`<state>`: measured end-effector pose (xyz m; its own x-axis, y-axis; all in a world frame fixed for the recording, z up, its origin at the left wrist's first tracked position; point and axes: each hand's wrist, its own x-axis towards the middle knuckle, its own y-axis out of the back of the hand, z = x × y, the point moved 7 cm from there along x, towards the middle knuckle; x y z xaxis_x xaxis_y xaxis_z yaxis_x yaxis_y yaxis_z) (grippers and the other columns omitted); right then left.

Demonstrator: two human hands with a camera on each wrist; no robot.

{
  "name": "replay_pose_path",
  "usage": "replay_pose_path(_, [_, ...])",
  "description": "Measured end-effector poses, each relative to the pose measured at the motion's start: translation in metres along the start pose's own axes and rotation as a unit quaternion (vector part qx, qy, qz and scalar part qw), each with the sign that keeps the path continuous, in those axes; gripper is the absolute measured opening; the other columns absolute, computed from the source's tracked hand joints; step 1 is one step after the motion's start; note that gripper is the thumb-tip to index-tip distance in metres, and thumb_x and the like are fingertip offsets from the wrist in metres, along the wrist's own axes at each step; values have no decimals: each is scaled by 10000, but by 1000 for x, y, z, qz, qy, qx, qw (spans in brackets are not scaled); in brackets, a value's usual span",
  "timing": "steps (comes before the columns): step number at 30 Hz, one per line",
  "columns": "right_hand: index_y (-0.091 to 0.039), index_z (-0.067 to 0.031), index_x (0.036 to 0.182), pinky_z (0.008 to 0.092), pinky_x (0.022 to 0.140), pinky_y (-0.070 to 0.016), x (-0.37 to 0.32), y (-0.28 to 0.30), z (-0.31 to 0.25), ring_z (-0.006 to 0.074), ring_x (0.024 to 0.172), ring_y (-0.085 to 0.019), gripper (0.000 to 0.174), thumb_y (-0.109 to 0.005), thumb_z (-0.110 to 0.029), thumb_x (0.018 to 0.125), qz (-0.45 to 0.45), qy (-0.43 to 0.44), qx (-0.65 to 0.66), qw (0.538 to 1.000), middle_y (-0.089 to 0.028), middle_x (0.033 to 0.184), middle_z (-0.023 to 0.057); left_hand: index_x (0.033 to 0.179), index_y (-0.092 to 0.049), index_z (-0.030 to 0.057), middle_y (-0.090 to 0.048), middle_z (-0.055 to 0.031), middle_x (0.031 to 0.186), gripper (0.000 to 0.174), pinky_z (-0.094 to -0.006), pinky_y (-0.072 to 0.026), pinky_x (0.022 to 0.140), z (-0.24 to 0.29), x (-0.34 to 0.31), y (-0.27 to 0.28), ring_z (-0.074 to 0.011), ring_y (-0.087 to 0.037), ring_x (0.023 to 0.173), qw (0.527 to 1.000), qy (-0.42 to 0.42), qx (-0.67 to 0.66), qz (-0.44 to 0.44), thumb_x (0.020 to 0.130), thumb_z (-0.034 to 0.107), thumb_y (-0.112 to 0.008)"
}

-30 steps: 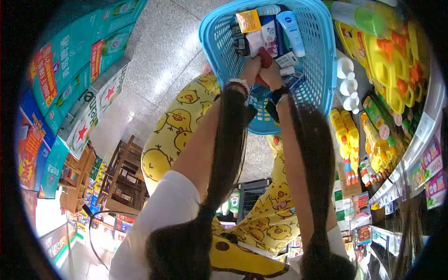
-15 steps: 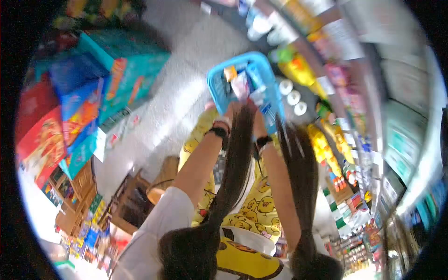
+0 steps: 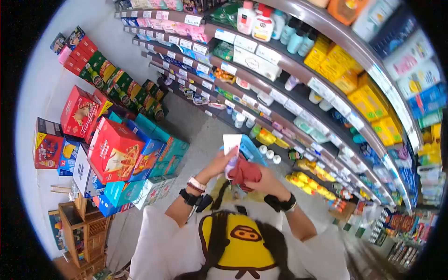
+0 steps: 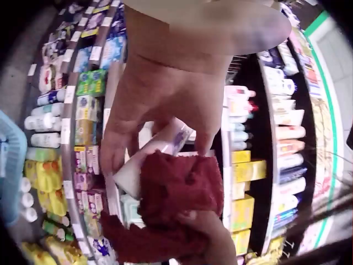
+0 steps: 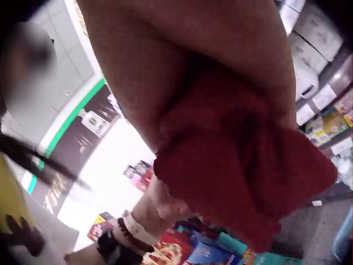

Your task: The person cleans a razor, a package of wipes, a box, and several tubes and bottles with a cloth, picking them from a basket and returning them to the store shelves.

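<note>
In the head view my left hand (image 3: 216, 167) holds a white squeeze tube (image 3: 231, 141) upright in front of my chest. My right hand (image 3: 273, 185) grips a dark red cloth (image 3: 247, 173) that lies up against the tube's lower part. From the left wrist, the tube (image 4: 140, 165) slants under my curled left fingers, with a purple print near one end. The cloth (image 4: 179, 187) covers part of it there. Bunched folds of the same cloth (image 5: 237, 171) hang from my right hand in the right wrist view.
Beyond my hands, a blue basket (image 3: 254, 153) stands on the floor, partly hidden. Shelves of bottles and yellow boxes (image 3: 326, 58) curve along the right. Stacked cartons (image 3: 116, 151) stand at the left, with wooden furniture (image 3: 84, 228) below them.
My hands have come up out of the basket toward my chest, bringing the tube and the red cloth. The view has lifted from the basket to the shelves.
</note>
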<state>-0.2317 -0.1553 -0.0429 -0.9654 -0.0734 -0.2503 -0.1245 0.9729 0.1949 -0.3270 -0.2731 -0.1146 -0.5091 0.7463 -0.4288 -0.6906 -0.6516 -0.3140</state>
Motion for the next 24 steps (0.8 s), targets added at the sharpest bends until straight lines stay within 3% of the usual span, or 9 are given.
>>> replay_pose_path(3, [-526,-36,1204,313,853,-464,-19,5,-75,169,964,-587,552,-737,-150,707,60,104,16,993,-615,1058,94,1030,-617,-56,-629,-152,1079,525,-290,-495,818,41,-20,-16,-180,-618,928,979,-91,-181,-24,980,418,-396])
replay_pose_path(6, [-595,-57,1067,369,868,-455,-33,23,-113,296,981,-581,447,-770,-140,663,337,216,-97,911,-594,1053,120,1108,-561,-42,-607,-161,1117,500,-329,-486,866,79,-35,-34,-194,-614,972,954,-135,-268,-6,984,409,-381])
replay_pose_path(7, [-606,-65,1054,372,867,-451,-33,16,-125,300,982,-569,449,-775,-130,643,335,253,-154,895,-587,1063,114,1174,-533,-45,-599,-159,1131,525,-340,-474,896,72,-30,-27,-202,-606,992,947,-165,-276,11,981,419,-380])
replay_pose_path(10, [-652,-92,1006,368,851,-436,-41,-15,-146,297,977,-524,447,-785,-85,579,329,345,-235,847,-555,1111,91,1247,-483,-40,-575,-149,1168,682,-346,-416,984,106,-56,-69,-211,-564,1073,892,-84,-430,-111,948,554,-332])
replay_pose_path(15, [-666,-93,1001,367,841,-453,-63,-34,-144,291,958,-557,434,-781,-51,584,251,299,-219,894,-576,1084,92,1180,-487,-37,-559,-232,1181,669,-405,-434,975,123,-72,-37,-286,-563,1098,915,-152,-372,11,923,572,-388])
replay_pose_path(17, [-669,-90,992,366,838,-462,-72,-39,-147,293,955,-573,425,-783,-47,585,163,262,-198,930,-586,1073,96,1191,-500,86,-618,-173,1065,510,-329,-538,739,126,-79,-26,-230,-643,852,921,-135,-364,-34,943,522,-404])
replay_pose_path(19, [-674,-97,986,364,842,-471,-83,-35,-168,293,964,-587,412,-784,-45,593,206,256,-197,924,-598,1071,93,1209,-497,101,-635,-106,946,549,-258,-509,587,124,-81,-17,-162,-604,664,919,-160,-351,-81,945,559,-350])
replay_pose_path(22, [-673,-124,1008,382,857,-460,-87,-28,-195,294,983,-569,451,-768,-33,577,310,297,-192,883,-595,1094,84,1223,-495,96,-622,-63,860,644,-240,-470,546,110,-85,-33,-130,-541,589,931,-118,-331,-93,922,627,-289])
replay_pose_path(24, [-669,-129,1019,388,864,-449,-66,-47,-194,295,989,-550,477,-756,-34,560,259,328,-301,857,-594,1092,84,1253,-480,98,-607,-73,1006,699,-284,-510,692,92,-94,-44,-157,-592,820,944,-52,-317,-72,902,661,-260])
